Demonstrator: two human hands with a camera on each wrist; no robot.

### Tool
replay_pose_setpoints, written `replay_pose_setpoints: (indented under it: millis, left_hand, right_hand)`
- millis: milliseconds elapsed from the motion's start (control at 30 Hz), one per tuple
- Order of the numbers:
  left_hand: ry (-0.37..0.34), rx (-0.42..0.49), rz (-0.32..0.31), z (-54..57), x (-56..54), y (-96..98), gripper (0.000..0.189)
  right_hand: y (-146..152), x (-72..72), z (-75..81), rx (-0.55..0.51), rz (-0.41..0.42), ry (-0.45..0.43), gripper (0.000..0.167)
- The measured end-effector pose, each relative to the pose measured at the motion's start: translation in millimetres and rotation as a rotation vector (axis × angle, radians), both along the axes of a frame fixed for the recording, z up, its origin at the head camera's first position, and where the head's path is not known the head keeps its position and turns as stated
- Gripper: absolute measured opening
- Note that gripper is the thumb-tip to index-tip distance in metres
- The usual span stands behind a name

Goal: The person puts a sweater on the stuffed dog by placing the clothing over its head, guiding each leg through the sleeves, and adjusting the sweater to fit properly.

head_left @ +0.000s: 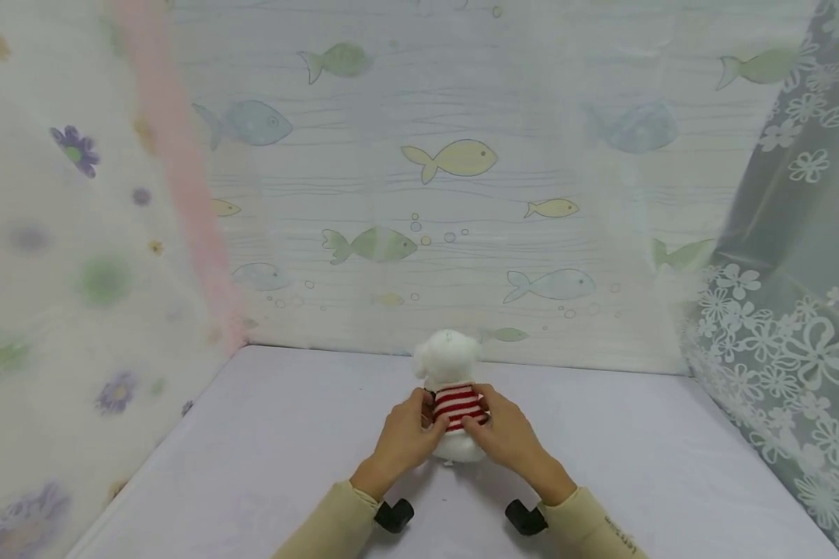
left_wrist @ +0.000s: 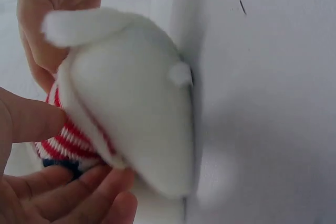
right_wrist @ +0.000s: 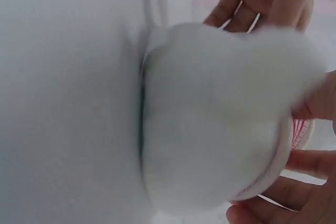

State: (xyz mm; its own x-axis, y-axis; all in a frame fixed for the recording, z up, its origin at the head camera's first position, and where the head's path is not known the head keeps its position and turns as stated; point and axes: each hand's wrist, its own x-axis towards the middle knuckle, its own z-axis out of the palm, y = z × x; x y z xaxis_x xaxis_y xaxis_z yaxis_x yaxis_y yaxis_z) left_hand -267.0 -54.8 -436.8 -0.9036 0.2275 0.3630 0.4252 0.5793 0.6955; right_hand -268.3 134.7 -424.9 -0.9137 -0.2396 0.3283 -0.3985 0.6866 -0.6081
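A white plush toy [head_left: 447, 357] in a red-and-white striped knit sweater [head_left: 459, 407] sits upright on the table, its back towards the head camera. My left hand [head_left: 405, 435] grips the toy's left side in that view, thumb on the sweater. On the opposite side my right hand [head_left: 506, 431] holds it the same way, its thumb on the stripes. Close up in the left wrist view, the toy's white lower body [left_wrist: 131, 93] rests against the table, and a dark blue patch [left_wrist: 65, 166] shows by the fingers. The toy's front is hidden in the head view.
The table [head_left: 308, 435] has a white cover. Behind it hangs a fish-print curtain [head_left: 363, 310], with a flower-print sheet [head_left: 98, 295] on the left and a lace-patterned grey curtain [head_left: 783, 326] on the right. Black wrist devices [head_left: 394, 515] sit under both wrists.
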Motion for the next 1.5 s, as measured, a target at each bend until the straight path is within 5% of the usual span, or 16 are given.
replay_pose_setpoints:
  millis: [167,333,433,567,667,1133,1233,1400,1500]
  left_hand:
    - [-0.023,0.032,-0.064,4.7,3.8,3.7,0.025]
    - [0.174,0.118,0.087,8.8,-1.3,-2.1,0.017]
    - [0.280,0.188,0.144,11.9,-7.5,-8.7,0.035]
    - [0.272,0.193,0.070,15.7,-12.1,-15.1,0.058]
    - [0.245,0.176,0.021,17.6,-12.4,-16.4,0.054]
    - [0.454,0.156,0.125,28.9,-2.8,-7.2,0.011]
    - [0.425,0.166,0.135,28.7,-4.2,-9.9,0.023]
    - [0.218,0.163,0.066,27.6,-7.8,-18.2,0.063]
    - [0.140,0.167,0.016,28.1,-8.5,-20.0,0.067]
  right_hand:
    - [9.1,-6.0,1.0,-0.022,-0.013,-0.024,0.050]
    - [9.4,-6.8,1.5,-0.025,-0.045,0.060,0.044]
    - [3.7,-5.1,0.2,0.044,-0.091,0.203,0.048]
    - [-4.7,-2.0,-3.2,0.185,-0.114,0.374,0.064]
    - [-7.3,-0.9,-5.5,0.228,-0.113,0.429,0.068]
    - [17.8,-16.0,-7.6,0.167,0.004,0.333,0.053]
    - [20.6,-16.2,-5.4,0.110,0.034,0.314,0.050]
    - [8.4,-8.3,2.7,-0.078,0.097,0.393,0.047]
    - [-1.4,-0.1,9.1,-0.157,0.158,0.388,0.053]
